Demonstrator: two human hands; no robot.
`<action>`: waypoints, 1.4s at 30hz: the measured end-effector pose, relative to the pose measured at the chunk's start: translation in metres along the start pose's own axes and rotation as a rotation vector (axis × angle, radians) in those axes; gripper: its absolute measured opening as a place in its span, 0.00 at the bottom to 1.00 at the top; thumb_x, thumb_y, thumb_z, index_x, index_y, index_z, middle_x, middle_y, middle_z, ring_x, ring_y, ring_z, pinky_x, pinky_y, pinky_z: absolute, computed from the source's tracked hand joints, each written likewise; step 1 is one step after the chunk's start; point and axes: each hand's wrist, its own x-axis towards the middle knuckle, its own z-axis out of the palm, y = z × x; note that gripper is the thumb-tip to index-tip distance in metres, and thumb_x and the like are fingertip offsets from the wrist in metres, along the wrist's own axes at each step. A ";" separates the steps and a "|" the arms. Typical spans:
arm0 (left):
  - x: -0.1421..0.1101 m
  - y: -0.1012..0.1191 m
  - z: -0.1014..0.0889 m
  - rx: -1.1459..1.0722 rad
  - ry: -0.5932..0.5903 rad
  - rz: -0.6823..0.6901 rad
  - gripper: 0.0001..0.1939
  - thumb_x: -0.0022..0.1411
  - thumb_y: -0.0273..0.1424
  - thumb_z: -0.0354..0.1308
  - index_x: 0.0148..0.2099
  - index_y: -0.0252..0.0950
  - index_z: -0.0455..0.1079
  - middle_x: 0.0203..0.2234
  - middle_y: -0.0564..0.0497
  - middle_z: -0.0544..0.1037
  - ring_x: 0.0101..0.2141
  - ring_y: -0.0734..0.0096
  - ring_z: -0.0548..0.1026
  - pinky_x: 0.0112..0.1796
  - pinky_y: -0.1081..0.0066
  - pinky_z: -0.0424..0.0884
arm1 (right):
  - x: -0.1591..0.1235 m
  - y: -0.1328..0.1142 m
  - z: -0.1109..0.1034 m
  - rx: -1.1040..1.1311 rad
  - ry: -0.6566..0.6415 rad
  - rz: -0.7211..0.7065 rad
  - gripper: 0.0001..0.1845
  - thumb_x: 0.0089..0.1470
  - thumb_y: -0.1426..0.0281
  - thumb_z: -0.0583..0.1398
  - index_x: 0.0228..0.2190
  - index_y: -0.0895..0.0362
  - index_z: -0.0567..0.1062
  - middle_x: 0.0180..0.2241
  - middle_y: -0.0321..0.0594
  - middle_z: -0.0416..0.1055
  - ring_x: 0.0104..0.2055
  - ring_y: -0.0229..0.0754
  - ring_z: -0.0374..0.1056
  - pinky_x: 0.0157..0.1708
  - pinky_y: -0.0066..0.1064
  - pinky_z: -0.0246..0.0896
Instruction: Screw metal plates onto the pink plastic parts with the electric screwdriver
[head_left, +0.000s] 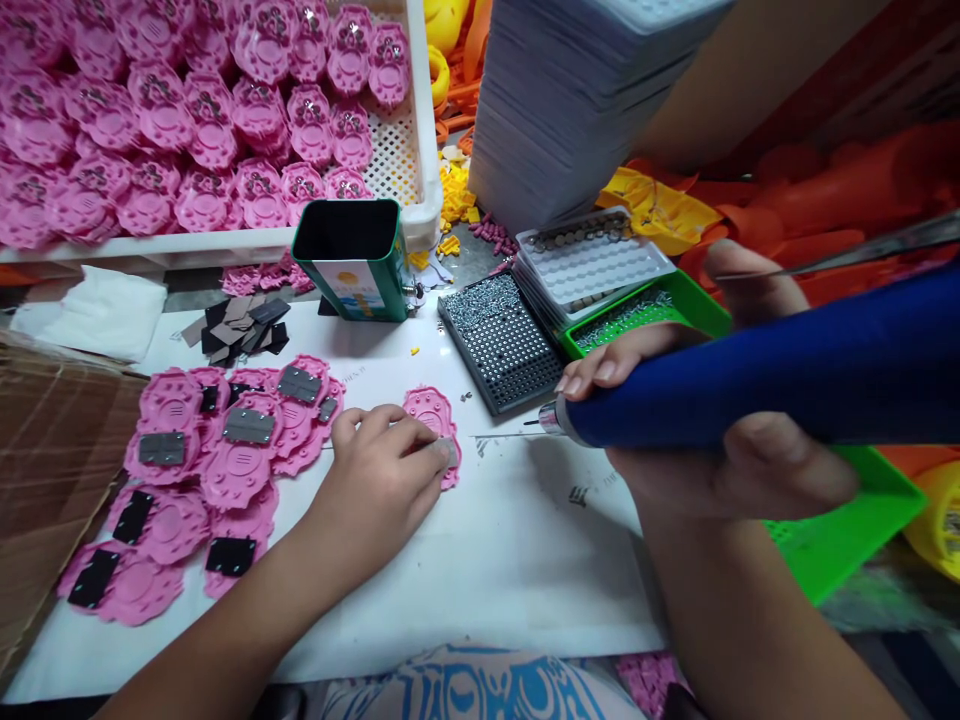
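My left hand (386, 470) rests on the white worktop with its fingers curled. Its fingertips press a small grey plate (451, 452) against a pink plastic part (431, 403), whose lower left is hidden by the hand. My right hand (780, 465) is wrapped around a thick blue electric screwdriver (705, 375), its thin bit pointing left toward the pink part, some way off it. Between fingers of that same hand sits a pair of metal tweezers (862, 255). Just beyond the screwdriver tip lies a dark perforated screw tray (510, 365) with many small screws.
Pink parts with grey or black plates (240, 455) are piled at the left, beside a cardboard box (52, 450). Behind stand loose plates (240, 325), a green tin (352, 265) and a white crate (416, 130) of pink parts. A green bin (847, 530) and stacked trays (555, 110) are rightward.
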 end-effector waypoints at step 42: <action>-0.001 -0.002 0.005 0.087 -0.023 0.118 0.07 0.66 0.23 0.56 0.40 0.36 0.75 0.35 0.48 0.78 0.38 0.62 0.69 0.38 0.63 0.62 | 0.000 -0.004 0.002 0.024 0.035 -0.084 0.28 0.39 0.59 0.69 0.45 0.47 0.78 0.21 0.35 0.76 0.21 0.41 0.69 0.23 0.35 0.70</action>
